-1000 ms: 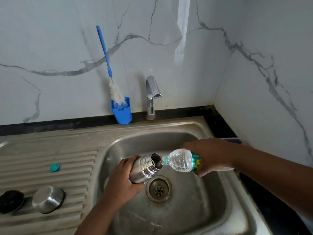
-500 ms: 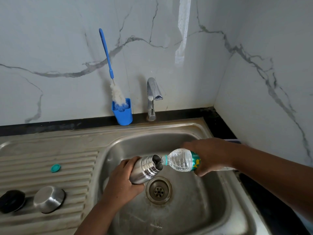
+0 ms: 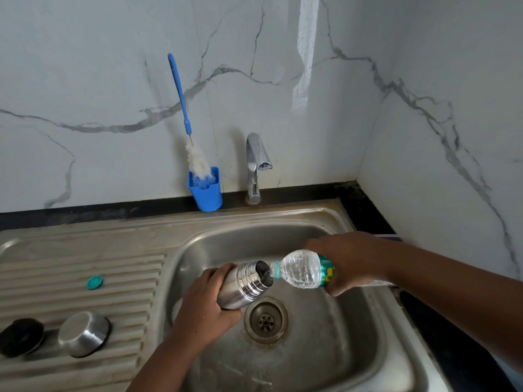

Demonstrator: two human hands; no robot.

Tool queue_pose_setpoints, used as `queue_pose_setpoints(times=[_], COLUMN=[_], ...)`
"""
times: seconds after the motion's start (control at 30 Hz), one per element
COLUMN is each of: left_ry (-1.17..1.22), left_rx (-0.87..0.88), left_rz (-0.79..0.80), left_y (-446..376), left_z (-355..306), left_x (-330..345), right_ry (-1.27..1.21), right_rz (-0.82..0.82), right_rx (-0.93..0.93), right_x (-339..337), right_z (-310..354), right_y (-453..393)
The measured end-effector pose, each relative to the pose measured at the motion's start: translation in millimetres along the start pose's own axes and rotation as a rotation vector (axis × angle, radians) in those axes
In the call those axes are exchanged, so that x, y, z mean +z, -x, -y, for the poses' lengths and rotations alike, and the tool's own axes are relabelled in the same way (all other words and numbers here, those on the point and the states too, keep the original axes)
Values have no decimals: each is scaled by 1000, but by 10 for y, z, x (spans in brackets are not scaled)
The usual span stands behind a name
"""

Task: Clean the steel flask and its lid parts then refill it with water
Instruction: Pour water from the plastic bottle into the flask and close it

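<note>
Over the sink basin (image 3: 325, 349), in the head view, the left hand (image 3: 203, 309) wraps its fingers round the lower body of the steel flask (image 3: 243, 287), tilting its open mouth towards the plastic water bottle (image 3: 300, 268). The right hand (image 3: 351, 258) grips that bottle near its base, tipped so its neck meets the flask's mouth, just above the drain (image 3: 266, 319). The flask looks rigid and smooth, probably slippery when wet and heavier as it fills, so a full wrap round the body below the threaded neck seems the safest hold. The bottle is thin and likely soft, so squeezing could spill water. Its teal and yellow label carries print too small to read. On the ribbed draining board lie a steel cap (image 3: 84, 333), a black lid part (image 3: 21, 336) and a teal bottle cap (image 3: 94, 282).
</note>
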State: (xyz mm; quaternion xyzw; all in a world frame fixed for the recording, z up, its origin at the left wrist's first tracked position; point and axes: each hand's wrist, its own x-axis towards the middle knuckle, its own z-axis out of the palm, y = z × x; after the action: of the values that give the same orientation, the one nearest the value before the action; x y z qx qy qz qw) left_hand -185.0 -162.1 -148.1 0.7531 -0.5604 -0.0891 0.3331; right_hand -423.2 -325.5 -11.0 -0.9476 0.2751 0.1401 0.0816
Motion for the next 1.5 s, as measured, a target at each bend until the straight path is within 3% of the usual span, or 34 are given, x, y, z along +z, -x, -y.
queue_pose_setpoints(times=[1.5], left_ry=[9], left_rx=[-22], left_rz=[21], left_y=[10], left_z=[-76], left_x=[-65], right_ry=[19], right_rz=[-20], right_rx=[-2], right_x=[-31], right_z=[-1], right_y=[15])
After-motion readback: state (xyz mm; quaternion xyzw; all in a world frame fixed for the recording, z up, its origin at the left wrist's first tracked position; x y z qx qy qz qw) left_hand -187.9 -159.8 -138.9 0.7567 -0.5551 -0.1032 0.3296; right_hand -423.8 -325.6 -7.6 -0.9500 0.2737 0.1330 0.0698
